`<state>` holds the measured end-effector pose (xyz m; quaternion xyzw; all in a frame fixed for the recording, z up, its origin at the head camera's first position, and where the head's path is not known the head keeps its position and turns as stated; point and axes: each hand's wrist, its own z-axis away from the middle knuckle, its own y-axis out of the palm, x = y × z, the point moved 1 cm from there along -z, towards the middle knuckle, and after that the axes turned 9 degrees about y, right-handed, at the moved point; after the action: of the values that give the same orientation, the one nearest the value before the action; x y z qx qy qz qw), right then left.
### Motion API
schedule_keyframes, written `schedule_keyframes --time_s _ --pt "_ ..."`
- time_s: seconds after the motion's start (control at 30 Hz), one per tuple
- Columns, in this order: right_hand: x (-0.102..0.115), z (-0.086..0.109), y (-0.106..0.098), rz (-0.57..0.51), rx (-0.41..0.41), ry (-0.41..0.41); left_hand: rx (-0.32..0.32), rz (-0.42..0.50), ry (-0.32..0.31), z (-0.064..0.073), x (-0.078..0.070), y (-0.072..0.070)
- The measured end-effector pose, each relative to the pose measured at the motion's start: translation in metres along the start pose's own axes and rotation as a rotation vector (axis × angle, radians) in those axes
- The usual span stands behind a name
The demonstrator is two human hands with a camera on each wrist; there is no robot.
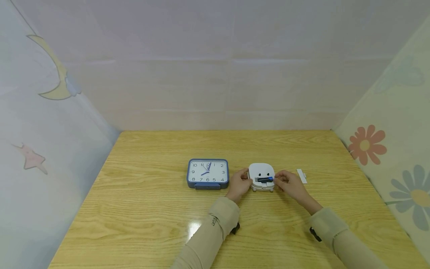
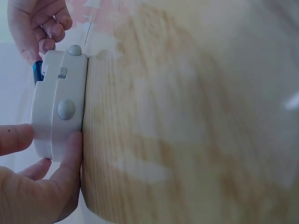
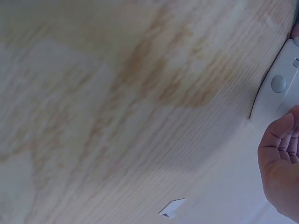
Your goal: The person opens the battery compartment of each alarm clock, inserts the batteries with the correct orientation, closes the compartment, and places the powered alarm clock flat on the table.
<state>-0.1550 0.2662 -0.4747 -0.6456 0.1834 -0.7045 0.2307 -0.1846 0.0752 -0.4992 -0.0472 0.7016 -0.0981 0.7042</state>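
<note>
A small white device [image 1: 260, 168] with round feet lies on the table, its battery compartment uncovered and facing up. My left hand [image 1: 239, 185] steadies its left side, thumb and fingers around the casing [image 2: 43, 109] in the left wrist view. At the compartment's right end, my right hand [image 1: 291, 184] pinches the end of a blue-and-black battery [image 1: 267, 179]. That battery's blue end [image 2: 38, 70] stands up above the casing in the left wrist view. In the right wrist view the right hand [image 3: 280, 163] has curled fingers, their tips hidden behind the hand and device.
A blue-framed clock [image 1: 208, 173] stands left of the device, close to my left hand. A slim white battery cover [image 1: 302, 176] lies on the wooden table [image 1: 151, 216] to the right of my right hand. Printed fabric walls [image 1: 215, 93] enclose the back and sides.
</note>
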Motion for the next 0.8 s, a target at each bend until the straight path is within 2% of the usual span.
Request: schedule_keyframes --time_s 0.3,0.5,0.8 --pt "0.0038 0.0020 0.0007 -0.014 0.010 -0.055 0.004 0.012 0.013 0.0002 0.0005 0.0001" --pt "0.0046 0.0009 0.0026 0.005 -0.027 -0.043 0.005 0.015 0.008 0.0009 -0.0010 0.0003" --pt "0.0103 0.0013 0.0036 0.012 -0.035 -0.041 -0.003 -0.021 0.019 0.0022 -0.0034 -0.0009"
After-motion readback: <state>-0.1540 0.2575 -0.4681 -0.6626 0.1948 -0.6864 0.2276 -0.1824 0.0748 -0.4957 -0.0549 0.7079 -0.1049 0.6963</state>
